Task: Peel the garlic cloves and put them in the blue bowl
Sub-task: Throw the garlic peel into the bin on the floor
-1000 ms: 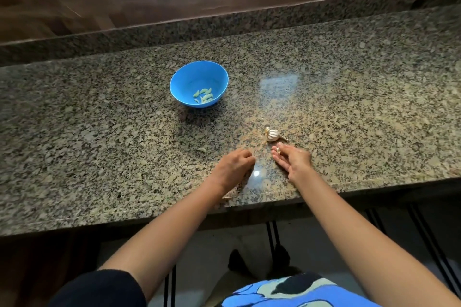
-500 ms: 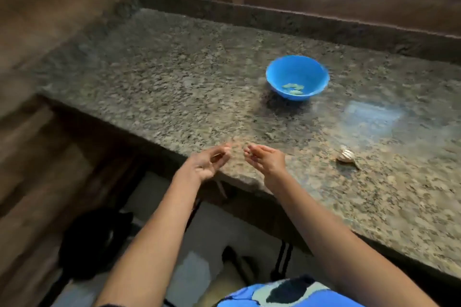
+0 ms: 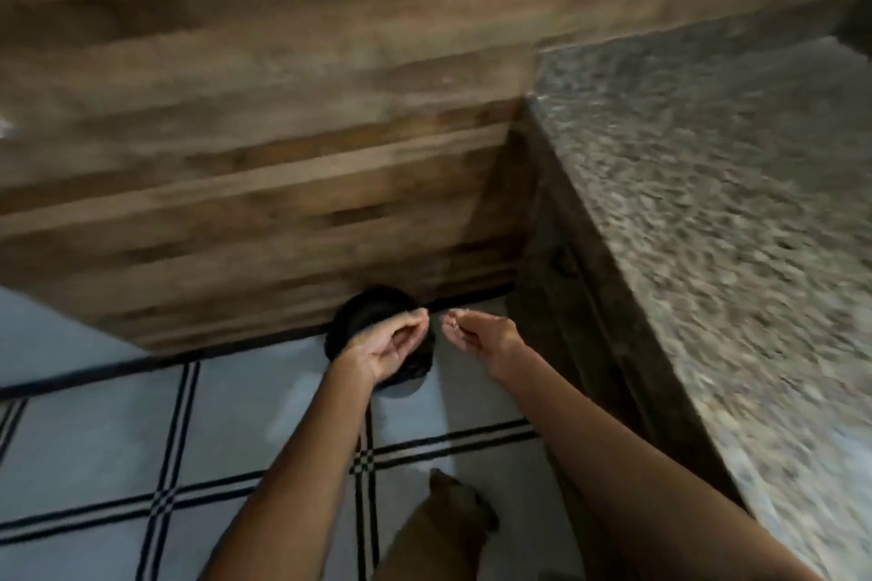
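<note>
Both my hands are held out over a black bin point(image 3: 373, 321) on the floor, away from the counter. My left hand point(image 3: 391, 347) is cupped, its fingers curled toward the thumb around what looks like bits of garlic peel, which are blurred. My right hand point(image 3: 481, 340) pinches a small pale garlic clove point(image 3: 453, 324) at its fingertips, just right of the bin. The blue bowl and the garlic bulb are out of view.
The granite counter point(image 3: 708, 212) runs along the right side, with its dark cabinet front point(image 3: 566, 297) below. A wooden wall point(image 3: 259, 156) stands behind the bin. The floor point(image 3: 118, 462) has pale tiles with black stripes. My foot point(image 3: 453, 514) shows at the bottom.
My view has swung left and down from the counter to the floor. Both hands left the counter edge and now hover over the black bin. Bowl and bulb dropped out of view.
</note>
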Demonstrator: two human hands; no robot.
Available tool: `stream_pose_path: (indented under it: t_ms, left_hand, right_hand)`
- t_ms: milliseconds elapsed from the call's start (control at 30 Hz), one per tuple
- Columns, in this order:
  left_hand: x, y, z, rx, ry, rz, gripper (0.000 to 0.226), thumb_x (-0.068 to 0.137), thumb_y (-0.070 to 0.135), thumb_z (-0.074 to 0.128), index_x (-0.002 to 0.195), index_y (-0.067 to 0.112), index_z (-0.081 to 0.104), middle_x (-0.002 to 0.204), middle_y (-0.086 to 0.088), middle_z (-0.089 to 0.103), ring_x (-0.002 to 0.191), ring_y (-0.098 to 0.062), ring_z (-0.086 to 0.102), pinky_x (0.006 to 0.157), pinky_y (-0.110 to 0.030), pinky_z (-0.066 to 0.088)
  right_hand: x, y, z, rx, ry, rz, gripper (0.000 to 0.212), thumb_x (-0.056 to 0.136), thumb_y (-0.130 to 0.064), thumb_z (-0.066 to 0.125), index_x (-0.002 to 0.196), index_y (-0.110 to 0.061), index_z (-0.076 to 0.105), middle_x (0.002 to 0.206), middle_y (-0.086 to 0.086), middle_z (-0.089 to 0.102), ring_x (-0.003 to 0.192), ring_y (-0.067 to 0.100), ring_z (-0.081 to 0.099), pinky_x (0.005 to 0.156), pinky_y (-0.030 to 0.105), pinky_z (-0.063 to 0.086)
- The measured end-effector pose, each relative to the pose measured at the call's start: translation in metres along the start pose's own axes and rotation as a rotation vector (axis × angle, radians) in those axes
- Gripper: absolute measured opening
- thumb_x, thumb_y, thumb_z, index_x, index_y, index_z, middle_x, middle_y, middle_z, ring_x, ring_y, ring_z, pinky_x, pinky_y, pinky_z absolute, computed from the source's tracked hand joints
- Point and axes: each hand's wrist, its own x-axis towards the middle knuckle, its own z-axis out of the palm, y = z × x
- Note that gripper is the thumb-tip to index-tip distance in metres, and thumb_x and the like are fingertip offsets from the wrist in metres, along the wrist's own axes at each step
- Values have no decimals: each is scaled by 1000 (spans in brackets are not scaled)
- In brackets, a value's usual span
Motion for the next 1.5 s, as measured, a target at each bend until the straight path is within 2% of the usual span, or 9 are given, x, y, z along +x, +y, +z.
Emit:
stream_pose_path:
  t_ms: [333,467,633,900,1033,1167,1267,1400,1500]
  left_hand:
    - [96,88,-24,-222,98,-31,12,91,-6,49,90,-4,61,92,-16,61,88,-20,57,90,-30,44]
    - [146,107,-28,-344,165,-6,12,89,-8,50,87,-3,60,87,-17,61,83,-20,59,73,-26,55]
    - [177,118,-30,-473,197,-28,9,88,-7,54,87,-3,62,86,-17,62,85,-21,61,87,-30,46]
    - [184,95,-30,-710,181,-29,10,90,-4,52,92,-4,61,89,-17,62,84,-20,60,59,-24,57]
    - [203,62,-9,-859,222,31,10,91,-2,51,97,-3,59,91,-14,63,84,-15,60,55,-19,55]
    - [271,21,-35,-621,443,79,16,97,18,43,89,25,55,86,14,55,75,-1,55,66,-5,44]
    - [335,7,-76,-535,621,186,23,97,11,37,83,14,54,82,-3,52,70,-9,48,70,-18,41]
    - [407,1,-103,-447,866,279,17,89,-1,48,103,3,56,84,-8,53,79,-24,50,66,-23,44]
    - [429,-11,-119,-267,904,337,20,81,-10,49,70,4,60,66,-5,49,64,-20,48,49,-14,44]
  right_hand:
    - [146,-31,73,-77,39,116,31,91,5,45,122,8,49,127,24,52,50,5,64,56,17,54]
    - [200,-38,99,-118,68,204,31,92,2,48,120,15,49,105,25,61,64,19,67,53,21,55]
    - [233,-40,111,-272,122,286,26,88,3,54,111,15,54,117,27,58,111,35,56,85,32,47]
    - [256,-24,111,-239,174,286,25,90,1,53,111,13,55,112,23,60,110,33,57,82,29,47]
    - [280,-8,93,-211,174,234,28,92,1,49,116,16,52,90,17,60,77,23,61,60,22,52]
    - [335,28,82,-359,179,228,26,92,2,47,114,10,57,115,23,59,104,34,60,68,23,52]
    - [402,76,67,-669,152,170,31,83,-4,64,60,-22,74,104,21,67,72,27,66,71,33,54]
    - [453,118,63,-1014,11,129,23,92,-7,52,108,-9,69,113,5,60,108,29,55,86,22,42]
    - [473,136,53,-1134,1,68,24,91,-2,52,111,2,65,119,15,61,111,31,54,91,24,41]
